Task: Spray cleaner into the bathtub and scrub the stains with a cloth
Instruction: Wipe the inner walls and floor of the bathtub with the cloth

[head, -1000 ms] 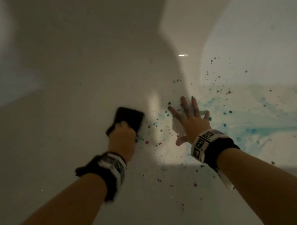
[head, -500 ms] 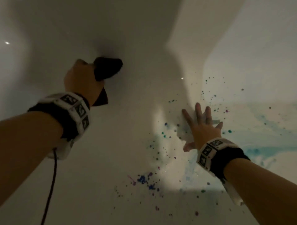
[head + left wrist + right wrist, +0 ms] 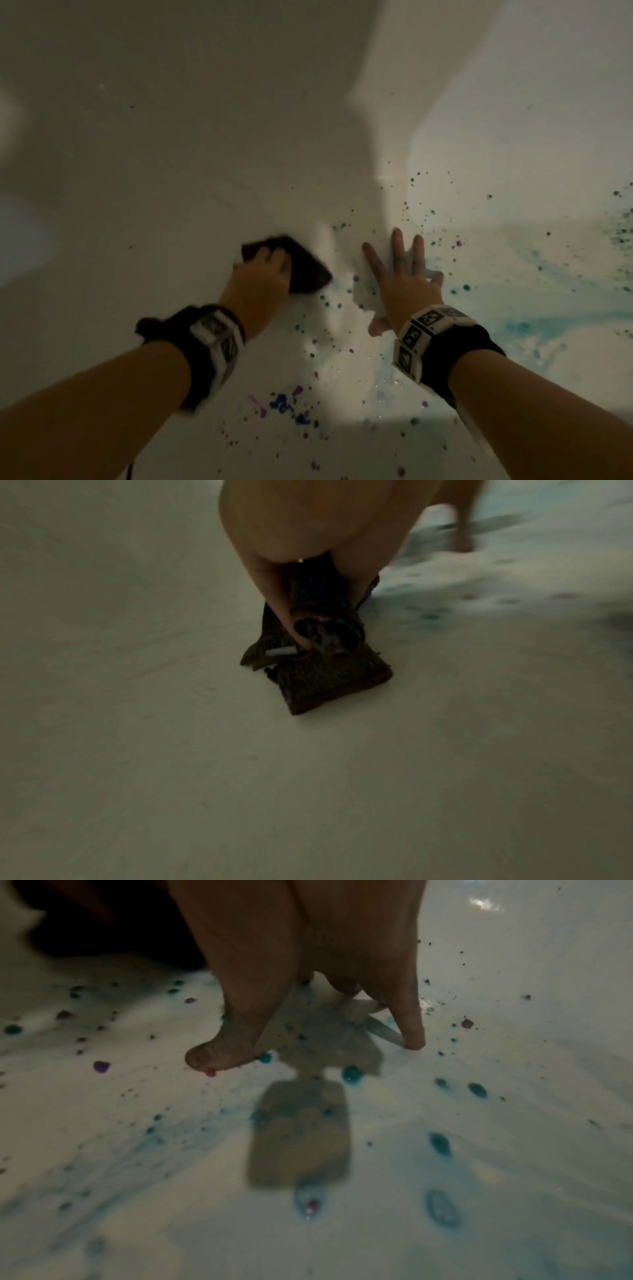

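Observation:
My left hand grips a dark cloth and presses it against the white bathtub surface, just left of the stains. In the left wrist view the fingers curl round the bunched cloth. My right hand lies flat with spread fingers on the tub wall among teal and purple stains. The right wrist view shows the right hand's fingertips touching the speckled surface, holding nothing. Blue smears spread to the right. No spray bottle is in view.
Blue and purple blotches sit on the tub floor below my wrists. The unstained tub surface stretches left and up in shadow. A brighter lit band of the tub runs along the upper right.
My left hand swept with the cloth up and to the left half a second ago, then came back down to the stains beside my right hand. The right hand stayed planted.

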Demonstrator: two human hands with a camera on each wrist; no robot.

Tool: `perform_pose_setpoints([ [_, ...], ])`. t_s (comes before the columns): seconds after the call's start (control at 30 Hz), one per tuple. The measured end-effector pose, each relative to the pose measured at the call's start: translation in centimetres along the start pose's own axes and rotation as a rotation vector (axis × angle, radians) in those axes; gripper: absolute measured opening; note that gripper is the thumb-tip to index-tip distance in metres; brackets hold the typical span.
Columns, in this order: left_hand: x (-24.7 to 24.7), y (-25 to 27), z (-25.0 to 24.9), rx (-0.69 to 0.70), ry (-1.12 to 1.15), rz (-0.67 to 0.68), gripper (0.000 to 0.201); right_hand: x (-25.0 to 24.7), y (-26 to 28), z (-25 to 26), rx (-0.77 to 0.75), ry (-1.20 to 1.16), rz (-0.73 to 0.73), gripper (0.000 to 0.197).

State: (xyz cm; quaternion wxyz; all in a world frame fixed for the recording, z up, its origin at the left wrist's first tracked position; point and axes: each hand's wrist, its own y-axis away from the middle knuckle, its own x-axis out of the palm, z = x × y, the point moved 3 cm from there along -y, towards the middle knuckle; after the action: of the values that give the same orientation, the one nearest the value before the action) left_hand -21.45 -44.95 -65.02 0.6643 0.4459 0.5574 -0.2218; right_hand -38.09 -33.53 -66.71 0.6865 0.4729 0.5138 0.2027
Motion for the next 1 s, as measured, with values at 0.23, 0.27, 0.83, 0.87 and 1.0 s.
perform_pose_setpoints([
  [0.23,-1.1,4.7,0.2,0.087,0.291,0.078,0.055,-0.1,0.1,0.1,0.017,0.026,-0.012,0.130],
  [0.27,-2.6,3.1,1.5,-0.004,0.358,0.029,0.048,-0.1,0.2,0.2,0.016,0.028,-0.016,0.130],
  [0.83,-4.2,-7.3,0.2,0.025,0.050,-0.092,0.026,-0.1,-0.2,0.0,-0.001,0.010,0.036,0.130],
  [0.87,-3.5,-5.5,-0.7,0.124,0.058,-0.057,0.028,-0.1,-0.2,0.0,-0.002,0.016,0.033,0.130],
  [1.0,1.1,3.1,-3.7,0.343,0.119,0.130,0.044,-0.1,-0.2,0.0,0.015,0.022,0.023,0.130],
])
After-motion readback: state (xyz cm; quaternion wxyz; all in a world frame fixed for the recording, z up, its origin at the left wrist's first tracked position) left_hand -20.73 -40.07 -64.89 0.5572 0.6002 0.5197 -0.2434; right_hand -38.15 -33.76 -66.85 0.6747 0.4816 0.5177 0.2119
